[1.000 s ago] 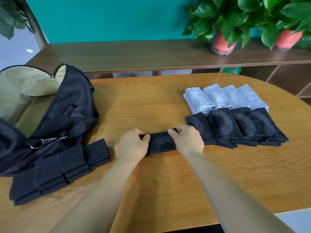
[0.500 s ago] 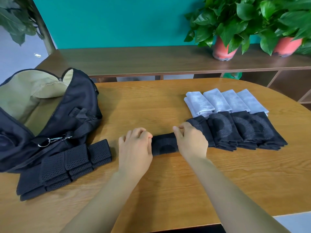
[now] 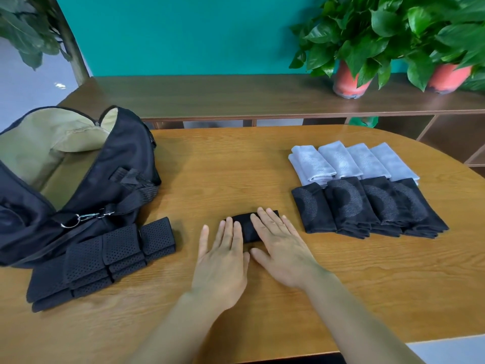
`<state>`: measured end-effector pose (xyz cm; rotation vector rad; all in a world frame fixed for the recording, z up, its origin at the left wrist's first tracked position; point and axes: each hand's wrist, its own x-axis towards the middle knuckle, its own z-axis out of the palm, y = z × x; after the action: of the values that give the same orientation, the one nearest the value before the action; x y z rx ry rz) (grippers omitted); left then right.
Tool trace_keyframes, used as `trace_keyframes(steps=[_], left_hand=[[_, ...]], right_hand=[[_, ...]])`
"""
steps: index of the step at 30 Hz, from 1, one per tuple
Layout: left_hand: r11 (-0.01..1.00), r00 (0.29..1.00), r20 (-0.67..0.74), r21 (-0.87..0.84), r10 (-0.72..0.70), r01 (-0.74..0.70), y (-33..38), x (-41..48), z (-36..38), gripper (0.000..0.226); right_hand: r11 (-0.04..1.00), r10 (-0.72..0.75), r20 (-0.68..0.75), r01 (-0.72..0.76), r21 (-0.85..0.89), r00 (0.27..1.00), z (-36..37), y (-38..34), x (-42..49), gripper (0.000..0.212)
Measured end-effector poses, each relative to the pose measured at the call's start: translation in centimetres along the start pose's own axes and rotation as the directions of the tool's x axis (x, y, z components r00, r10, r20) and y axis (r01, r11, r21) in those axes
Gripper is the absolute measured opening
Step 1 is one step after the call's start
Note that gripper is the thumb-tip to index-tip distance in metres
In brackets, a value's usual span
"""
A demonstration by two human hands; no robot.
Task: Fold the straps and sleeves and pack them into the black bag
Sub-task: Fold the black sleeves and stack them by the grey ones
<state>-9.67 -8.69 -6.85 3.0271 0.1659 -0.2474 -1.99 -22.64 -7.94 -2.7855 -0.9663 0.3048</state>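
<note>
Since the frame half a second ago, both our hands have stopped pinching the ends of the black sleeve [image 3: 245, 225] and now lie flat on it. Our left hand [image 3: 223, 261] and right hand [image 3: 282, 256] sit side by side near the front edge of the surface [image 3: 236, 164], thumbs almost touching. The fingers [image 3: 229, 232] are straight and spread and grip nothing; they only press the folded sleeve down, and just its far edge shows past them.

To the near left lies a stack of folded mesh straps [image 3: 105, 261], touching the black bag [image 3: 118, 185], which stands open further back with its tan lining showing. To the right, well apart from our hands, is a row of folded black sleeves [image 3: 367, 208], with a row of grey sleeves [image 3: 351, 161] overlapping its far side. Beyond the surface, a dark shelf [image 3: 236, 95] carries potted plants [image 3: 349, 82].

We judge folding nearly done and packing not yet begun. The stretchy knit may spring open once we lift our palms, since nothing holds the crease. Uneven pressing could slide the bundle across the smooth wood and skew it. Later, carrying a loose stack to the bag could let the pieces unfold on the way.
</note>
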Motion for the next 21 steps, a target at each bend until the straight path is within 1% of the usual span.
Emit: trace_keyframes(steps=[2,4,6,8,11,13,15,17,19,21], left_hand=[[1.0,1.0,0.014,-0.016,0.001,-0.001,-0.2,0.2,-0.1,0.059],[0.999,1.0,0.029,-0.048,0.002,-0.001,-0.5,0.5,-0.3,0.057],[0.994,1.0,0.015,-0.106,-0.005,0.006,-0.8,1.2,-0.9,0.054],[0.987,1.0,-0.007,-0.16,-0.023,0.021,-1.2,2.2,-1.8,0.047],[0.981,0.997,-0.046,-0.191,-0.057,0.047,-1.8,3.3,-3.3,0.029],[0.98,0.992,-0.084,-0.186,-0.089,0.072,-2.1,3.7,-3.8,0.027],[0.978,0.984,-0.125,-0.179,-0.129,0.106,-2.3,4.3,-3.8,0.029],[0.972,0.977,-0.128,-0.184,-0.169,0.144,-2.3,4.7,-3.7,0.033],[0.966,0.974,-0.1,-0.186,-0.203,0.182,-2.4,5.2,-3.4,0.032],[0.958,0.972,-0.066,-0.192,-0.228,0.212,-2.3,5.5,-3.3,0.03]], right_hand=[[0.998,0.018,0.012,-0.018,0.059,1.0,0.1,0.2,0.2,0.065],[0.986,0.03,0.016,-0.032,0.164,0.999,0.1,0.3,0.4,0.062],[0.956,0.047,-0.003,-0.044,0.291,0.999,-0.3,0.3,0.6,0.057],[0.923,0.078,-0.041,-0.056,0.38,0.996,-0.9,0.0,0.8,0.055],[0.879,0.164,-0.083,-0.107,0.465,0.983,-2.6,-0.4,1.2,0.05],[0.86,0.236,-0.132,-0.143,0.489,0.963,-3.5,-0.4,1.5,0.04],[0.895,0.266,-0.199,-0.165,0.415,0.943,-4.0,-0.1,2.1,0.037],[0.938,0.257,-0.23,-0.184,0.295,0.939,-4.1,0.3,2.8,0.034],[0.968,0.235,-0.219,-0.208,0.141,0.947,-4.3,0.5,3.3,0.026],[0.976,0.205,-0.188,-0.216,-0.041,0.961,-4.5,0.5,3.5,0.02]])
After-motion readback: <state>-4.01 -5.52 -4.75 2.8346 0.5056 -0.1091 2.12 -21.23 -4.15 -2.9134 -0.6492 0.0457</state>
